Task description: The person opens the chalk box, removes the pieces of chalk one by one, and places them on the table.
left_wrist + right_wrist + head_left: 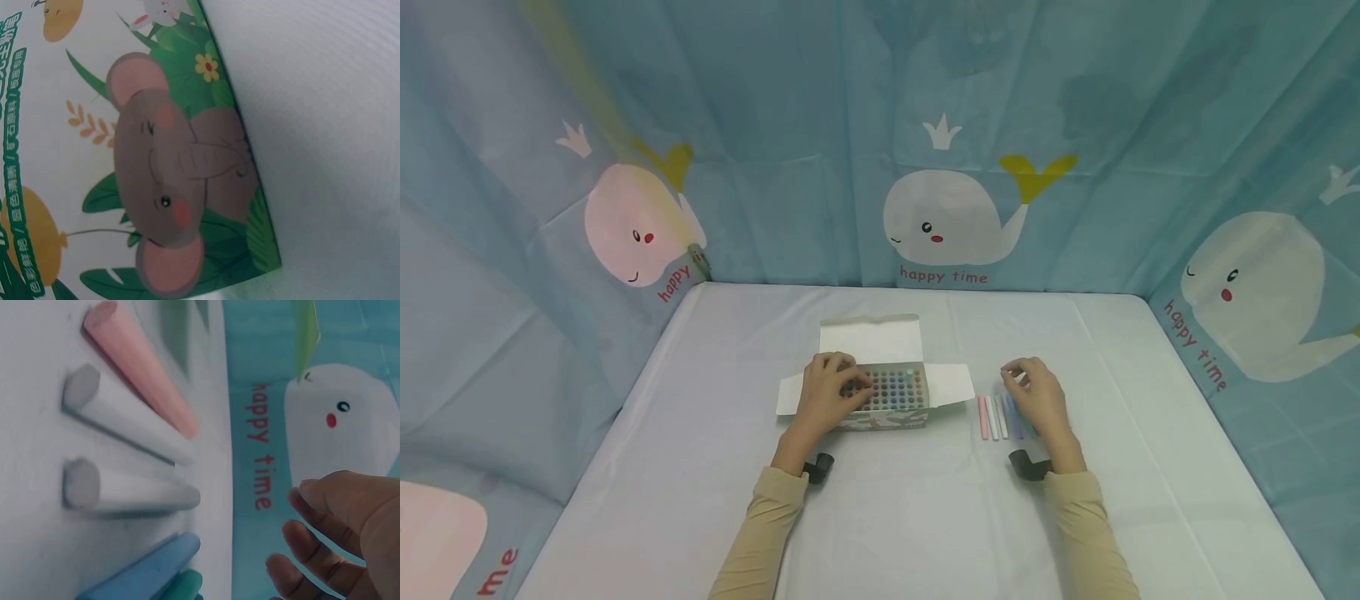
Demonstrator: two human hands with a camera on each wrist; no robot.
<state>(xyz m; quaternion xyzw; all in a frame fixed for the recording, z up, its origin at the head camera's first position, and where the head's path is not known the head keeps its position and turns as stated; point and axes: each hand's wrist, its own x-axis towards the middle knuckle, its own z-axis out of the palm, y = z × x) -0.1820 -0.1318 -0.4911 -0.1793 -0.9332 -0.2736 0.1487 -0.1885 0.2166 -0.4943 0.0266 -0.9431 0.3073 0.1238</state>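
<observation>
An open cardboard box (pixel 891 419) is filled with rows of coloured chalk sticks, their round ends facing up. My left hand (pixel 833 385) reaches over the box's left part, thumb and fingertips at the chalk; whether they pinch a stick cannot be made out. To the right of the box, my right hand (pixel 1036 396) hovers above loose chalk sticks. Its fingers (pixel 306 540) are loosely bent, with nothing held. The loose row includes a pink chalk (pixel 140 369), a white chalk (pixel 125 415), another white chalk (pixel 131 486), a blue chalk (pixel 144 569) and a green chalk (pixel 184 587).
The box's lid (pixel 871 337) stands folded back, and its side flaps (pixel 949 383) spread outward. An elephant picture (pixel 181 162) is printed on the box. A white cloth covers the table (pixel 910 517). A blue whale-print curtain (pixel 805 208) hangs behind.
</observation>
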